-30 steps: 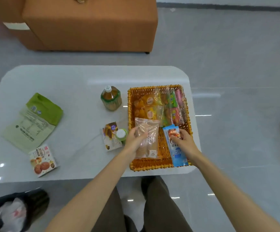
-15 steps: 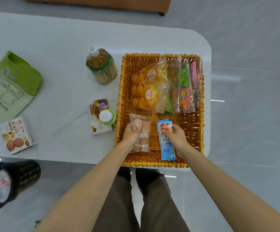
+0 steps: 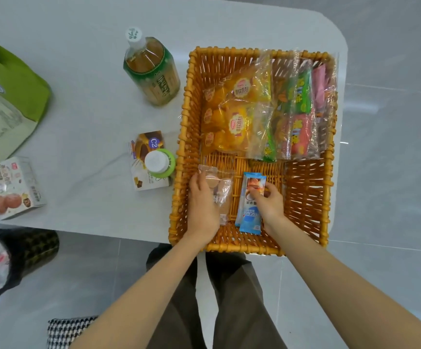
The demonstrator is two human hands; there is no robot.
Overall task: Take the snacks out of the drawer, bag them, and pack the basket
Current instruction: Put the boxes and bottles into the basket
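Basket (image 3: 182, 122), woven, orange, sits on R end of white table (image 3: 91, 109), near edge closest to the person. Both hands are inside its front part. L hand (image 3: 200, 205) holds clear bag of biscuits (image 3: 225, 191), fingers curled over bag's L side, bag flat on basket floor. R hand (image 3: 269, 205) pinches blue sachets (image 3: 249, 217) w/ fingertips, just beside the biscuit bag, also lying on the floor. Back half of basket: bagged yellow bread packs (image 3: 237, 117) at L, bagged green & red candy (image 3: 295, 114) beside them, pink pack (image 3: 320, 84) at far R. Outside, L of basket: tea bottle (image 3: 154, 71), small box (image 3: 146, 147) w/ white-capped bottle (image 3: 159, 162) touching it, green pouch (image 3: 10, 96), cookie box (image 3: 13, 187).
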